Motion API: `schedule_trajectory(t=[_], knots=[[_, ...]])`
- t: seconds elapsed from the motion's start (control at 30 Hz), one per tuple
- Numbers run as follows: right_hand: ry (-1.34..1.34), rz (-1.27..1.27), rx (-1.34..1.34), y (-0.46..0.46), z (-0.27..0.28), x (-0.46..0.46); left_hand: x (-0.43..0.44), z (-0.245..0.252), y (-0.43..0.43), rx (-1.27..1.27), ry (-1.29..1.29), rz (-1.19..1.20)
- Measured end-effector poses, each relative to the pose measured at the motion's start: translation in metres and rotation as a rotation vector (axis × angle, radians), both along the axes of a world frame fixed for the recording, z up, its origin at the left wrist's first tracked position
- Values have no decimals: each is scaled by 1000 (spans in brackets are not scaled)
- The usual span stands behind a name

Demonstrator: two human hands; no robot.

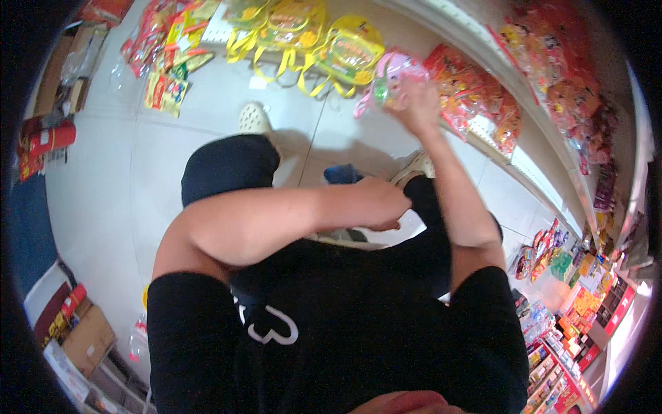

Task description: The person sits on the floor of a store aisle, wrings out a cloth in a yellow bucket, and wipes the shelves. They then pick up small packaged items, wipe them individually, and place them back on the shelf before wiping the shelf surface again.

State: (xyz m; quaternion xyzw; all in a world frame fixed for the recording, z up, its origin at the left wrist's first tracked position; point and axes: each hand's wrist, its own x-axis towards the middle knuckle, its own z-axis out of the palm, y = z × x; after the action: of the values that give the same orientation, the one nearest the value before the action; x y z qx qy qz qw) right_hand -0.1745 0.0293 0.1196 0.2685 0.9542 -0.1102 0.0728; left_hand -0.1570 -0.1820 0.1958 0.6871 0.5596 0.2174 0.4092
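Observation:
My right hand (416, 106) reaches to the low shelf and lies over the near side of a pink clear-plastic bag (393, 67). Its fingers look curled on the bag, though blur softens them. Two yellow clear-plastic backpacks (347, 52) with dangling yellow straps stand beside it on the left. To its right lie red snack packs (465, 85). My left hand (385, 204) hangs by my right knee with its fingers bent, and what it may hold is hidden. A white sheet-like thing (414, 223) shows just below that hand.
A blue object (342, 174) sits between my feet on the tiled floor (165, 155). Snack packets (165, 93) lie at the upper left. An upper shelf edge (522, 77) with hanging packs runs along the right. Cardboard boxes (85, 336) stand at the lower left.

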Motion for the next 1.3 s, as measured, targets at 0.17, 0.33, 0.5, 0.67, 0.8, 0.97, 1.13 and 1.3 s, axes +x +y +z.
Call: schedule_trajectory(t=[0.17, 0.33, 0.5, 0.67, 0.8, 0.97, 1.13, 1.3], knots=[[-64, 48, 197, -30, -47, -6, -9, 20, -5, -113, 12, -28], [165, 102, 260, -13, -74, -4, -18, 26, -2, -158, 15, -25], [551, 81, -61, 30, -64, 16, -19, 23, -4, -80, 2, -20], [807, -132, -461, 69, -51, 44, -14, 14, -6, -63, 19, -32], [937, -606, -777, 110, -57, 69, -15, 16, -4, -77, 5, -9], [971, -682, -840, 120, -63, 62, -12, 11, -3, -104, -12, 2], [1076, -888, -946, 129, -73, 57, -14, 15, -3, -111, -15, 16], [961, -889, -912, 143, -87, 62, -17, 15, -1, -140, -1, -7]])
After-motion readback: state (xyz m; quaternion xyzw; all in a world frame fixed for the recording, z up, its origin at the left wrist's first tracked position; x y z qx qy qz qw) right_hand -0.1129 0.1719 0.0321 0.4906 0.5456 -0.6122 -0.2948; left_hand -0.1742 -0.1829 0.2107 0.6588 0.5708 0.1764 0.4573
